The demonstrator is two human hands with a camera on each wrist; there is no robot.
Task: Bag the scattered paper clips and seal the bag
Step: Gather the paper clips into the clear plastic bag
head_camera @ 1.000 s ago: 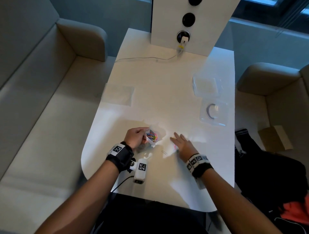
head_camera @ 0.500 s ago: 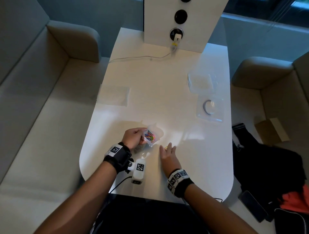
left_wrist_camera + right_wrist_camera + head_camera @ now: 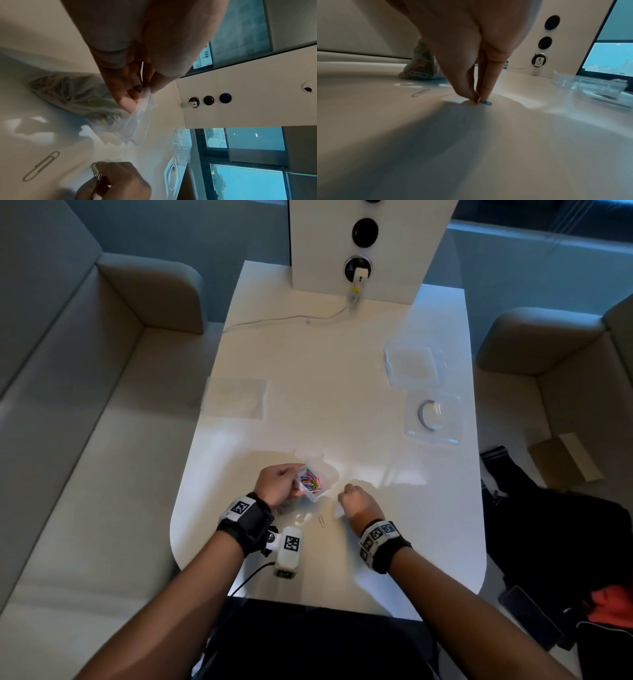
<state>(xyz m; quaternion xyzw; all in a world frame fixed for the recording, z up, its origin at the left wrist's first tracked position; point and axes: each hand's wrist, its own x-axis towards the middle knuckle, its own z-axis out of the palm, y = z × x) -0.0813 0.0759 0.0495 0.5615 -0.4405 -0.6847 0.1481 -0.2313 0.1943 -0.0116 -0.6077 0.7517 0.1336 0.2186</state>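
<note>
My left hand (image 3: 297, 477) pinches the rim of a clear zip bag (image 3: 317, 479) that holds several coloured paper clips. The left wrist view shows the bag (image 3: 137, 121) with its mouth open and its bottom lying on the white table (image 3: 342, 405). Just to its right, my right hand (image 3: 346, 495) points its fingers down at the table. In the right wrist view its fingertips (image 3: 477, 100) pinch a blue paper clip (image 3: 486, 103) that touches the surface. The left wrist view shows further clips (image 3: 94, 170) in those fingers. One pale clip (image 3: 321, 520) lies loose between my hands.
Two clear plastic boxes (image 3: 412, 366) stand at the right, the nearer one (image 3: 433, 419) holding a grey ring. A flat clear bag (image 3: 236, 398) lies at the left. A white tagged device (image 3: 289, 549) sits near the front edge. A charger (image 3: 358, 273) and its cable are at the back.
My right hand slid left toward the bag, and its flat fingers have curled down to pinch clips. The left hand has kept hold of the bag.
</note>
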